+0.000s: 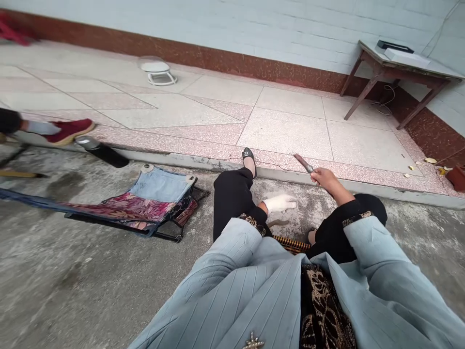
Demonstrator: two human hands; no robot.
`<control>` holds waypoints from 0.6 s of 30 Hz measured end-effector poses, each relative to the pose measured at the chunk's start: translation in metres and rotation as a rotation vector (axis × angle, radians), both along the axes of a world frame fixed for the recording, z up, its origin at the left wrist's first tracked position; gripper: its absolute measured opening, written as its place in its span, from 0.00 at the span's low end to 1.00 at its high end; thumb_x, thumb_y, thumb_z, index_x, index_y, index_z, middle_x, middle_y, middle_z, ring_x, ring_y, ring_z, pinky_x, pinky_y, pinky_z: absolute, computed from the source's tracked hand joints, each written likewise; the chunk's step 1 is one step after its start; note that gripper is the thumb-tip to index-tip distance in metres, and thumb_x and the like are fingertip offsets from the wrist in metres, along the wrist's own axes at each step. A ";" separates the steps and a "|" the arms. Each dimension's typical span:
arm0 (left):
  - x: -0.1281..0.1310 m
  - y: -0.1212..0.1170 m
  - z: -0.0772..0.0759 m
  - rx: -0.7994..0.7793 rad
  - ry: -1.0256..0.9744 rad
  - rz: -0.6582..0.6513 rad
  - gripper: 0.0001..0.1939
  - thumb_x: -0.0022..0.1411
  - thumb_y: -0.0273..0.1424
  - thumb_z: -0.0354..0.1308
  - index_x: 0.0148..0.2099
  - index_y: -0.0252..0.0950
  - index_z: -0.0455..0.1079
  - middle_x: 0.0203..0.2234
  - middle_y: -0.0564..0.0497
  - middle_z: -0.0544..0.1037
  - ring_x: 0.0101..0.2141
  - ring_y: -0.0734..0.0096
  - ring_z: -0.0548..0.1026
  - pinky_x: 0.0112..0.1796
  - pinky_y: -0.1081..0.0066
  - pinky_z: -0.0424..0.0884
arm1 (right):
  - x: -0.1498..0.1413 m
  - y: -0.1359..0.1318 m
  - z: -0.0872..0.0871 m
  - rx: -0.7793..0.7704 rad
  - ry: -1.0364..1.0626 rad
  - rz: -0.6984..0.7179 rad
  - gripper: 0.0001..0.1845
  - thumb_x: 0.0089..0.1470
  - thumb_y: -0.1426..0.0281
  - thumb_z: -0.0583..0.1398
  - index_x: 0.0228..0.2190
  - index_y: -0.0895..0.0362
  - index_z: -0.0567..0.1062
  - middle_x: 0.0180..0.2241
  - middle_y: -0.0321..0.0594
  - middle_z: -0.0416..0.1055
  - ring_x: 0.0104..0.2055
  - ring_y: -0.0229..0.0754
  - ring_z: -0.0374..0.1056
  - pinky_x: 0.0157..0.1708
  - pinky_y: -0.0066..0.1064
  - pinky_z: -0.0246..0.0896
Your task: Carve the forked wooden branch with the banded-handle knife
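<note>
My left hand (281, 203), in a white glove, hangs between my knees with its fingers stretched out. Nothing shows in it. Just below it is a curved grey-brown strip (279, 223), whose kind I cannot make out. My right hand (324, 178), bare, is closed round the near end of a short tool (302, 162). This tool has a reddish-brown, stick-like far part and a greyish band near my fingers. It points up and left, over the edge of the tiled step. Beneath me a yellow-and-black woven seat (292, 244) partly shows.
A low folding lounger (160, 189) with denim and floral cloth stands at left. Beyond it are a dark bottle (105, 151) and another person's red shoe (74, 132). On the raised tiled step (290, 131) stand a small white stool (160, 72) and a wooden table (381, 68).
</note>
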State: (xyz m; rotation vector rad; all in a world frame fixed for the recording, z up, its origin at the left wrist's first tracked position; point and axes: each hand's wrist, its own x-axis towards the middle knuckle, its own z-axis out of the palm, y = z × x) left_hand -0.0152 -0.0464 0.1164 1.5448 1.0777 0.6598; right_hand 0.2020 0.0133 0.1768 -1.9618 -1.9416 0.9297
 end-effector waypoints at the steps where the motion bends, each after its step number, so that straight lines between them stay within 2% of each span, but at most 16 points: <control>1: -0.002 -0.001 0.003 -0.007 0.009 0.006 0.20 0.70 0.40 0.60 0.60 0.35 0.70 0.55 0.43 0.74 0.51 0.59 0.76 0.51 0.55 0.77 | -0.002 0.004 -0.011 -0.007 -0.063 0.003 0.11 0.67 0.69 0.54 0.44 0.61 0.73 0.41 0.50 0.78 0.39 0.43 0.74 0.35 0.28 0.64; 3: -0.008 0.000 0.006 -0.030 0.031 0.005 0.20 0.71 0.40 0.59 0.60 0.35 0.70 0.55 0.44 0.74 0.52 0.59 0.76 0.51 0.55 0.77 | -0.005 0.007 -0.031 -0.041 -0.179 0.034 0.12 0.66 0.69 0.55 0.44 0.63 0.75 0.43 0.56 0.77 0.45 0.50 0.74 0.39 0.32 0.64; 5: -0.018 0.003 0.007 -0.061 0.054 -0.013 0.19 0.71 0.40 0.59 0.57 0.34 0.72 0.52 0.44 0.76 0.49 0.61 0.77 0.49 0.58 0.78 | -0.010 0.006 -0.049 -0.095 -0.240 0.125 0.12 0.65 0.70 0.57 0.46 0.64 0.75 0.46 0.60 0.76 0.51 0.53 0.72 0.42 0.34 0.63; 7: -0.032 0.006 0.007 -0.096 0.073 -0.035 0.17 0.68 0.42 0.61 0.48 0.32 0.76 0.41 0.46 0.79 0.39 0.66 0.78 0.40 0.66 0.77 | -0.015 0.002 -0.060 -0.204 -0.234 0.272 0.12 0.63 0.71 0.59 0.46 0.62 0.77 0.44 0.57 0.78 0.49 0.51 0.73 0.41 0.32 0.63; 9: -0.046 0.008 0.004 -0.125 0.080 -0.051 0.18 0.64 0.44 0.63 0.38 0.31 0.76 0.27 0.50 0.77 0.28 0.72 0.74 0.31 0.72 0.71 | -0.019 -0.005 -0.063 -0.366 -0.178 0.450 0.09 0.62 0.71 0.60 0.42 0.60 0.79 0.38 0.49 0.79 0.40 0.46 0.75 0.36 0.30 0.63; 11: -0.056 0.010 0.000 -0.139 0.061 -0.042 0.20 0.61 0.46 0.64 0.33 0.31 0.74 0.21 0.53 0.72 0.23 0.75 0.69 0.27 0.74 0.66 | -0.021 -0.013 -0.059 -0.525 -0.109 0.612 0.07 0.60 0.70 0.62 0.36 0.58 0.81 0.30 0.42 0.78 0.31 0.41 0.73 0.31 0.28 0.62; 14: -0.059 0.013 -0.009 -0.146 0.032 -0.010 0.22 0.64 0.48 0.60 0.35 0.31 0.73 0.22 0.54 0.71 0.22 0.78 0.66 0.26 0.75 0.64 | -0.022 -0.022 -0.040 -0.675 0.099 0.832 0.06 0.56 0.68 0.65 0.34 0.57 0.82 0.27 0.36 0.76 0.28 0.37 0.69 0.31 0.26 0.61; 15: -0.057 0.014 -0.013 -0.148 0.034 -0.006 0.22 0.65 0.48 0.59 0.36 0.31 0.72 0.22 0.53 0.71 0.22 0.77 0.66 0.26 0.75 0.64 | -0.021 -0.024 -0.033 -0.668 0.235 0.887 0.07 0.56 0.66 0.65 0.34 0.57 0.82 0.28 0.35 0.76 0.28 0.36 0.68 0.32 0.26 0.61; 16: -0.054 0.014 -0.016 -0.150 0.042 -0.011 0.22 0.66 0.48 0.58 0.38 0.31 0.73 0.24 0.52 0.72 0.24 0.76 0.68 0.27 0.74 0.66 | -0.020 -0.024 -0.025 -0.608 0.363 0.885 0.09 0.57 0.65 0.64 0.35 0.57 0.82 0.28 0.35 0.75 0.28 0.36 0.67 0.32 0.26 0.61; 18: -0.045 0.016 -0.021 -0.150 0.061 -0.032 0.21 0.69 0.47 0.57 0.42 0.31 0.74 0.30 0.49 0.76 0.28 0.73 0.72 0.31 0.72 0.71 | -0.017 -0.021 -0.011 -0.400 0.527 0.735 0.11 0.56 0.63 0.64 0.38 0.58 0.81 0.28 0.35 0.73 0.29 0.35 0.66 0.31 0.26 0.60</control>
